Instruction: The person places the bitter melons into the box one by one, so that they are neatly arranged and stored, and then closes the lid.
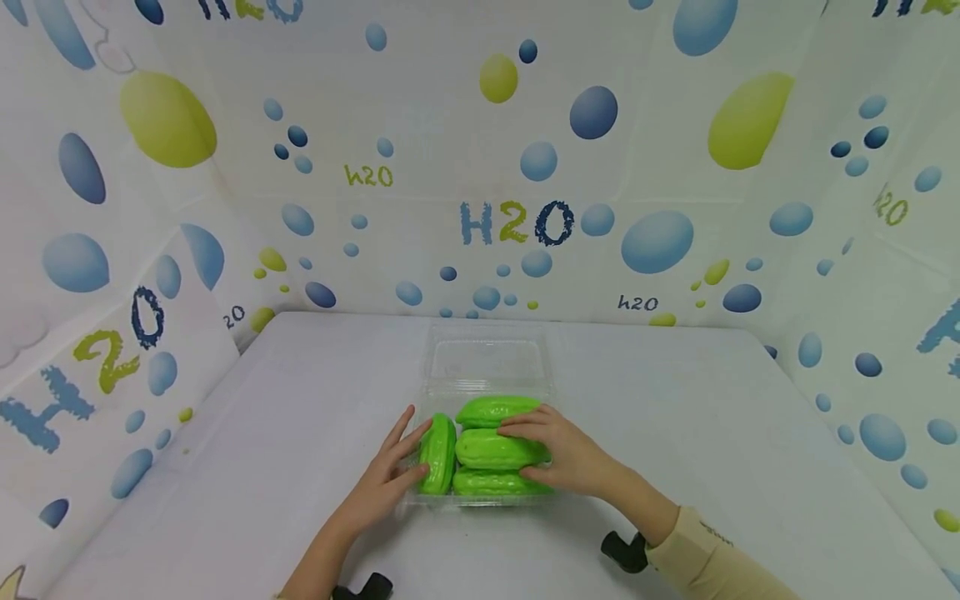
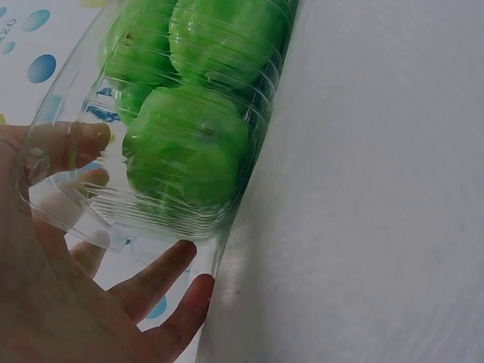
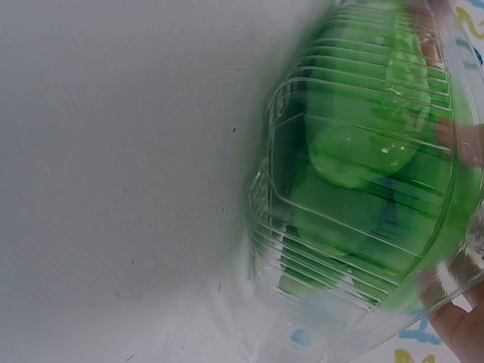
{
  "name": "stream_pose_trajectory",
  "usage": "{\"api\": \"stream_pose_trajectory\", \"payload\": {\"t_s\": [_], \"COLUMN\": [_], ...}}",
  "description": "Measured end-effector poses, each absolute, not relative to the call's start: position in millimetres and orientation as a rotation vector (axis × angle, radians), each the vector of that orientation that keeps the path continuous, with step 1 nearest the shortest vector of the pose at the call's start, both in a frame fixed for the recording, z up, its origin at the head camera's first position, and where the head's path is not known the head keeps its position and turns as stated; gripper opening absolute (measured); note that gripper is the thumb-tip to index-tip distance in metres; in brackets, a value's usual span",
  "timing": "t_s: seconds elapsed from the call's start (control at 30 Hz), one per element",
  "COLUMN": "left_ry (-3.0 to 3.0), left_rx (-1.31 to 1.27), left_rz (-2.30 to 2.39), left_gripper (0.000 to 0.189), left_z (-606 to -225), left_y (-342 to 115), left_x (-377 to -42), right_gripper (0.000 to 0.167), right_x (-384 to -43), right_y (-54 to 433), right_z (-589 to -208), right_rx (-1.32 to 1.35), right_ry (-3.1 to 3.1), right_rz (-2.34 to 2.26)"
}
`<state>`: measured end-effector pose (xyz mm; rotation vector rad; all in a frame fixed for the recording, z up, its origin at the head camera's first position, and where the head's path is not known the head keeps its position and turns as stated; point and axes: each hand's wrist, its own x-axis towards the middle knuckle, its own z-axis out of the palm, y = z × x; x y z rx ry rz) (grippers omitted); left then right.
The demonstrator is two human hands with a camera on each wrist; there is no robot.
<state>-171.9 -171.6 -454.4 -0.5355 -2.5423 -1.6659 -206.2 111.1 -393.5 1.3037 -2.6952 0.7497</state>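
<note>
Several glossy green, bumpy, cucumber-shaped pieces lie in a clear plastic clamshell container point(image 1: 495, 501). One upright piece point(image 1: 438, 457) stands lengthwise along the left side; three others lie crosswise, stacked from far to near. My left hand point(image 1: 386, 479) is at the container's left side, fingers spread and fairly straight, index fingertip and thumb touching the upright piece. In the left wrist view, fingers of the left hand point(image 2: 83, 280) show around the container's end. My right hand point(image 1: 566, 450) holds the right end of the middle crosswise piece point(image 1: 491, 450), fingers on its far side and thumb on its near side.
The container's clear lid point(image 1: 487, 362) is folded open toward the back of the white table point(image 1: 300, 392). Behind and beside the table hangs a white curtain point(image 1: 435, 108) printed with bubbles and H2O lettering. Black wrist-camera mounts point(image 1: 625, 552) sit below the wrists.
</note>
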Motion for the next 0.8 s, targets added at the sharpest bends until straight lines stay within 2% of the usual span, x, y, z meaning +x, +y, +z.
{"api": "stream_pose_trajectory", "payload": {"t_s": [0.37, 0.8], "left_ry": [-2.546, -2.562], "left_rx": [-0.528, -0.511], "left_rz": [-1.662, -1.639], "left_gripper": [0.054, 0.054], "left_z": [-454.3, -452.1], "left_y": [-170.0, -169.9], "left_x": [-172.5, -174.4], "right_gripper": [0.055, 0.050], "right_x": [-207.4, -222.2], "right_y": [115.6, 133.0], "right_z": [-394.3, -387.2], "right_rx": [1.303, 1.281], "right_ry": [-2.654, -2.507], "right_rz": [0.788, 1.128]}}
